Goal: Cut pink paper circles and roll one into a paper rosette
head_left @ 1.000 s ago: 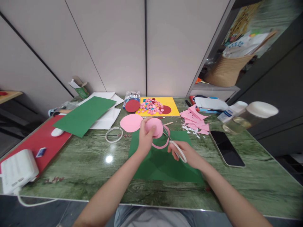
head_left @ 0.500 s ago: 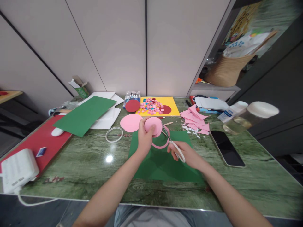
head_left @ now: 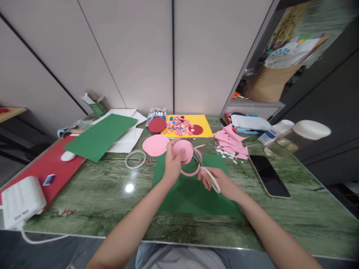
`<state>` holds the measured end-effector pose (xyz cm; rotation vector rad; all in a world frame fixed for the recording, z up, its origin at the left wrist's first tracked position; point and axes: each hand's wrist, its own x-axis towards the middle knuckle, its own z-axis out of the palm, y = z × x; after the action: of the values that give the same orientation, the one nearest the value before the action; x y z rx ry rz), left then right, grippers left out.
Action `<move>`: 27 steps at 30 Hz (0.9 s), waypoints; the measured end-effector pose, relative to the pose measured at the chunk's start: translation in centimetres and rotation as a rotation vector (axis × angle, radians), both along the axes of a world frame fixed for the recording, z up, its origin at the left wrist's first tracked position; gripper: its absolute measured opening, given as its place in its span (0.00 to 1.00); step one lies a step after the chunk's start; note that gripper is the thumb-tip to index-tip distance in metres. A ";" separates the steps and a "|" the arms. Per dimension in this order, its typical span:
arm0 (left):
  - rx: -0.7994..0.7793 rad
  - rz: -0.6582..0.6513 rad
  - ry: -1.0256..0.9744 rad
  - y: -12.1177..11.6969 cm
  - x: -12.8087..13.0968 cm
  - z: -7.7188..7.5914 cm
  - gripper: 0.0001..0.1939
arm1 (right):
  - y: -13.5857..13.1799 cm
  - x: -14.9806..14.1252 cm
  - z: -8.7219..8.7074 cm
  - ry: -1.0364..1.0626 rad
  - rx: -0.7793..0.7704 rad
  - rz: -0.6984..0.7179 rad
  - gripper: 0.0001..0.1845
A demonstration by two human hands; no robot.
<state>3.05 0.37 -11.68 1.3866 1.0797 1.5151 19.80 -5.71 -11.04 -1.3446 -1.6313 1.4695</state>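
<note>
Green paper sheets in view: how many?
2: a near green sheet below the left hand and right hand, and a left green sheet partly over white sheets. Others may be hidden beneath.

Matt paper disc (head_left: pixel 185 147), glossy tabletop (head_left: pixel 109 194)

Bare forearms (head_left: pixel 137 218), angled inward, cross the worktop's near edge (head_left: pixel 179 237); left hand (head_left: pixel 173 164) pinched, thumb uppermost; right hand (head_left: pixel 220 180), fingers curled, near it.

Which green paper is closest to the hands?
The middle green sheet, below the left hand and right hand; the other green sheet lies farther left, over white papers.
</note>
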 end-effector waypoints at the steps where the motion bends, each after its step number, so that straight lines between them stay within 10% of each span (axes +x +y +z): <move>1: 0.002 0.000 0.000 0.0 0.0 0.0 0.17 | 0.0 0.0 0.0 0.001 -0.002 -0.001 0.21; 27: -0.017 -0.028 0.000 0.0 -0.1 -0.1 0.15 | 0.0 0.1 -0.2 -0.016 0.012 -0.002 0.22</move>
<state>2.95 0.37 -11.82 1.3845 1.0664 1.4826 19.86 -5.72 -11.24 -1.3541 -1.6456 1.4497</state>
